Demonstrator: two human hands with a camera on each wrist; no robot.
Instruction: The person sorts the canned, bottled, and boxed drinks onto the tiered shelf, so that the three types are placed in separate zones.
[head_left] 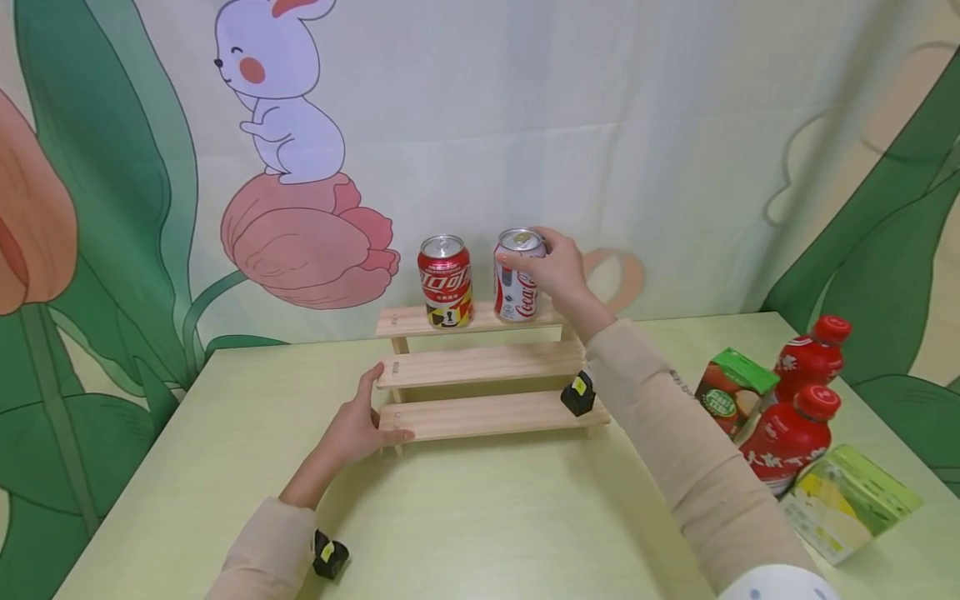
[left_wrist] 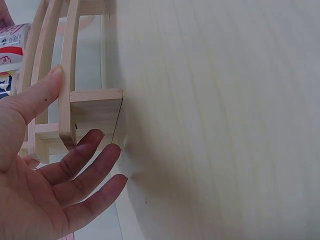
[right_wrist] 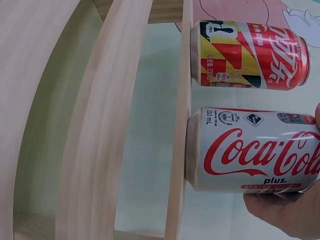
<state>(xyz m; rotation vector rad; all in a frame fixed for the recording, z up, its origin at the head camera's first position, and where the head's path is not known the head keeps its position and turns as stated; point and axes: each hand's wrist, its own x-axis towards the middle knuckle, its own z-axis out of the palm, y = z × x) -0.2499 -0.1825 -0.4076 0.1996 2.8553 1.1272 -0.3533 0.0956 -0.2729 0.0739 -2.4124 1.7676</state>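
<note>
My right hand [head_left: 558, 265] grips the upper part of a white-and-silver Coca-Cola Plus can [head_left: 519, 287], with the thumb across its front. The can stands upright at the top step of a wooden three-step rack [head_left: 487, 364]; in the right wrist view its base meets the board. Left of it, a red and yellow Coca-Cola can [head_left: 446, 287] stands on the same step. My left hand [head_left: 355, 427] holds the rack's left end. Its thumb [left_wrist: 42, 95] presses the lowest board's front edge, the index finger reaches toward the middle board, and the other fingers spread loosely below.
On the right of the table [head_left: 465, 517] stand two red bottles [head_left: 791, 433], a green-topped drink carton [head_left: 731, 392] and a yellow-green carton [head_left: 847, 504]. A curtain with a printed rabbit [head_left: 292, 142] hangs behind the rack. Black wrist cameras [head_left: 578, 394] sit on both wrists.
</note>
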